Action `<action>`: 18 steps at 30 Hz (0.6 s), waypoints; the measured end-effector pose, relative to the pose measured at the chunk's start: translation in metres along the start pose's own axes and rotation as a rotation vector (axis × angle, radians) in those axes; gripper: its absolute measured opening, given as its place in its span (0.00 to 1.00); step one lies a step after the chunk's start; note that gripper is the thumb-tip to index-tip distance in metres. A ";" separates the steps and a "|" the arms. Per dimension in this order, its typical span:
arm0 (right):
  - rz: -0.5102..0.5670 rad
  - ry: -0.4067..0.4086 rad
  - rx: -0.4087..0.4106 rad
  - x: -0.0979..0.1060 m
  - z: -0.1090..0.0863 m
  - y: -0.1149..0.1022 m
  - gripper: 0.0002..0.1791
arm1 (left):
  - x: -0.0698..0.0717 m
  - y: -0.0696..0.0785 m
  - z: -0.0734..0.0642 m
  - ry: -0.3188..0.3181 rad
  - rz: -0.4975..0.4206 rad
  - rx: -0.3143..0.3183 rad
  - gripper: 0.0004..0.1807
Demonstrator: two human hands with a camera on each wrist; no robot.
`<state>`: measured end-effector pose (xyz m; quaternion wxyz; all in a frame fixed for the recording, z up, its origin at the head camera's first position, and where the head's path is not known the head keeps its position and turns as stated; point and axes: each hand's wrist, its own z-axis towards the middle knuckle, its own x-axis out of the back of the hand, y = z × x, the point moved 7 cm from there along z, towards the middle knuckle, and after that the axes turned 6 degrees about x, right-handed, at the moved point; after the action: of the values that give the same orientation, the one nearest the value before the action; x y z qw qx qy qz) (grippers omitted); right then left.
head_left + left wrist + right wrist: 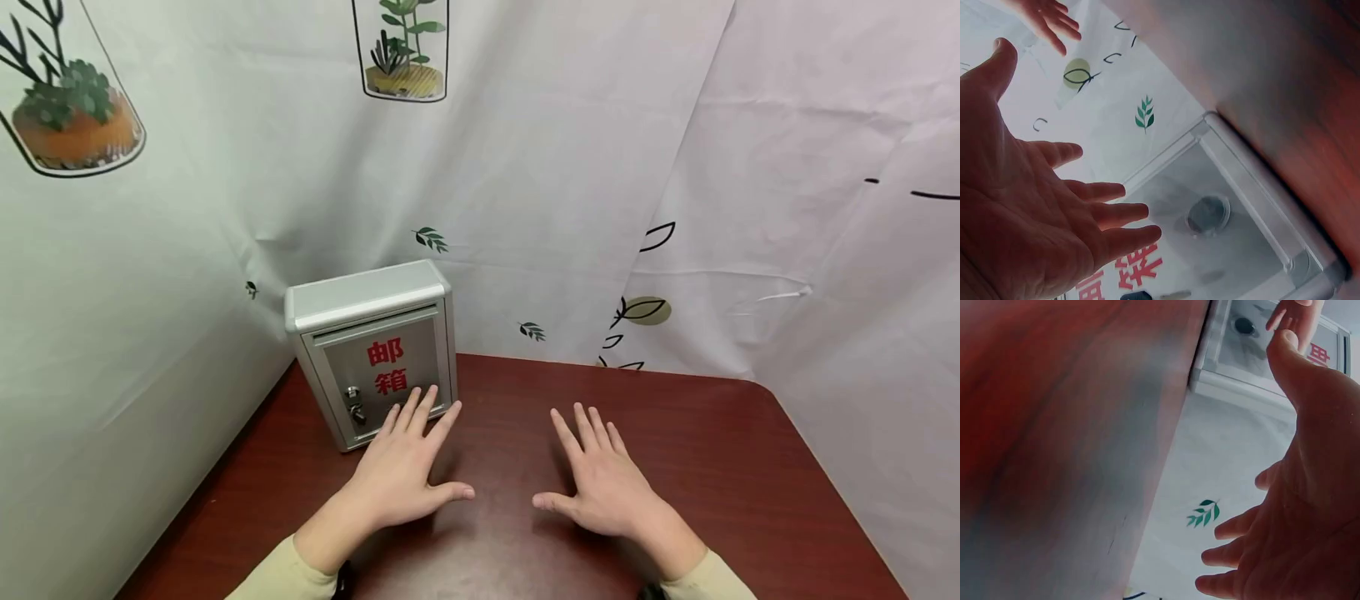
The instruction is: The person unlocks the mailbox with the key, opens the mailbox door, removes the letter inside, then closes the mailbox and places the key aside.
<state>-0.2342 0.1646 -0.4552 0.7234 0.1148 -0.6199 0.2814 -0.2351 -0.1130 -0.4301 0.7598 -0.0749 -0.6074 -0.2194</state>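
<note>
A silver metal mailbox (pixel 367 333) with red characters on its front stands at the back left of the table. On the left of its door is a lock with a key (pixel 356 404). In front of the mailbox my left hand (pixel 401 471) hovers palm down, fingers spread, and in the head view it covers the door's lower part. The left wrist view shows a round dark window (pixel 1208 214) low on the door. Farther right, my right hand (pixel 607 483) is held over the table with its fingers spread. Both hands hold nothing.
The dark red wooden table (pixel 720 467) has a rounded back right corner. White cloth (pixel 555 167) printed with plants and leaves hangs behind and along both sides, close to the mailbox.
</note>
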 end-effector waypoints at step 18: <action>0.071 -0.050 0.038 -0.010 0.048 -0.027 0.67 | 0.032 -0.028 -0.025 0.118 -0.008 -0.012 0.59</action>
<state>-0.2596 0.1151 -0.4503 0.6949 0.1134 -0.6361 0.3156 -0.2191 -0.1552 -0.4096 0.7930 -0.0639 -0.5605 -0.2302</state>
